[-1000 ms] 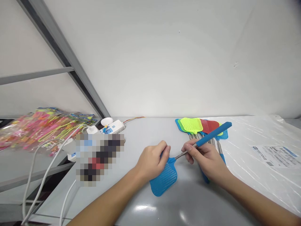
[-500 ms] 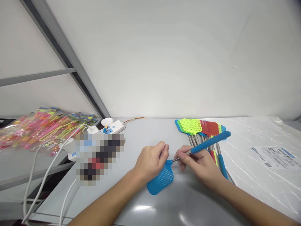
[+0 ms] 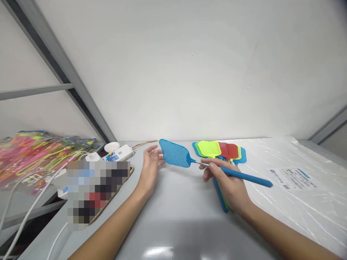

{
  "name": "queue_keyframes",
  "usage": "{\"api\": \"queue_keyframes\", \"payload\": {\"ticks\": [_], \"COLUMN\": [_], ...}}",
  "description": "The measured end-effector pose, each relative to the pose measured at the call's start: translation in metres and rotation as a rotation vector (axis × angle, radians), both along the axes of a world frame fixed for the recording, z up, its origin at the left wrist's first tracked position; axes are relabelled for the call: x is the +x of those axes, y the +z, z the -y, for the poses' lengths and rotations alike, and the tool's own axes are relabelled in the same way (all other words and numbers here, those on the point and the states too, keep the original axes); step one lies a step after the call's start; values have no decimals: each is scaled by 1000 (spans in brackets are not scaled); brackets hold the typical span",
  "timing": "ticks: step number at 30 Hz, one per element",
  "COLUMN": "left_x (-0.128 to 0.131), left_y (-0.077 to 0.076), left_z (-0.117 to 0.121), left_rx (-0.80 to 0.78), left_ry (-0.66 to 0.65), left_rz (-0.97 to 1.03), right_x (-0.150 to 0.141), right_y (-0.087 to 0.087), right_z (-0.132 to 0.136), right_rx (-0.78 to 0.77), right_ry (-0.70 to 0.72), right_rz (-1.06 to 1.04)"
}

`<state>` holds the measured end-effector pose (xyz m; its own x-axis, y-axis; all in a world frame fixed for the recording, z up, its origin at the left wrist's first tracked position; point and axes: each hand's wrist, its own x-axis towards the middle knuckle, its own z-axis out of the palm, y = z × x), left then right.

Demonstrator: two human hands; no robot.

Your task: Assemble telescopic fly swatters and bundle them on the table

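Note:
A blue fly swatter point(image 3: 175, 154) with a square mesh head, a thin metal shaft and a blue grip is held up above the table. My right hand point(image 3: 229, 186) is closed around it where the shaft meets the grip. The head points left. Close to its left edge is my left hand point(image 3: 149, 171), fingers apart and partly behind the mesh; whether they touch it I cannot tell. Behind my right hand lies a bunch of fly swatters point(image 3: 208, 148) with yellow-green, red, green and blue heads, their handles partly hidden.
On the left stand a power strip point(image 3: 121, 153), a round white item point(image 3: 111, 147) and a blurred-out phone-like object point(image 3: 111, 195) with white cables. Bagged colourful goods point(image 3: 46, 155) lie beyond. A plastic-wrapped white package point(image 3: 271, 162) covers the right side of the table point(image 3: 173, 224).
My left hand has let go of the swatter's head and moved left. The swatter has been raised and turned, its grip end now lower. The view has shifted right.

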<state>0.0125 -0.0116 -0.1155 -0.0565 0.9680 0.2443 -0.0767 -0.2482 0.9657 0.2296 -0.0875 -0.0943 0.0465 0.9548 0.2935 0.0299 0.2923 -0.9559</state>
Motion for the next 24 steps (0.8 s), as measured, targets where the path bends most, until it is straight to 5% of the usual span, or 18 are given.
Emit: {"api": "queue_keyframes", "payload": {"ticks": [3, 7, 12, 17, 24], "left_x": [16, 37, 34, 27, 17], "left_y": [-8, -11, 2, 9, 10], "left_z": [14, 41, 43, 35, 17], "left_rx": [-246, -264, -398, -412, -244], "left_ry": [-279, -630, -504, -385, -103], "left_rz": [260, 306, 423, 437, 440], "right_x": [0, -7, -11, -12, -20], "right_y": [-2, -10, -20, -19, -11], "right_z": [3, 5, 7, 11, 8], "right_rx": [108, 399, 549, 264, -388], "right_ry": [-34, -11, 110, 285, 371], "right_rz": [96, 465, 804, 638, -303]}}
